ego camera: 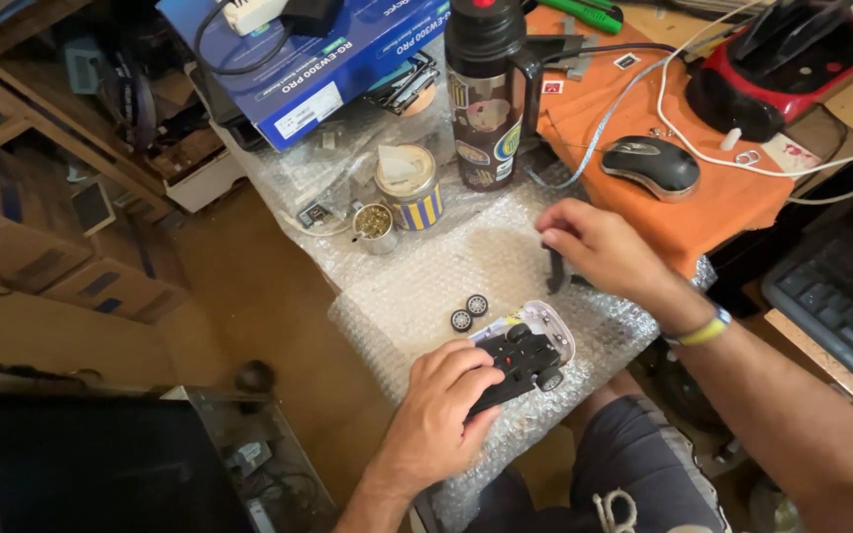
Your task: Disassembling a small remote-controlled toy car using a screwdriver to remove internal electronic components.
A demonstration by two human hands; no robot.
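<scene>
My left hand grips a small toy car turned upside down, its black chassis facing up over a white body, resting on bubble wrap. One wheel shows at the car's right end. Two loose small wheels lie on the wrap just left of the car. My right hand, with a yellow wristband, pinches a small dark part just above the wrap, to the upper right of the car.
A small tin and a little cup of screws stand behind, beside a tall dark bottle. A blue box, a mouse on orange cloth, a red device and a keyboard surround the spot.
</scene>
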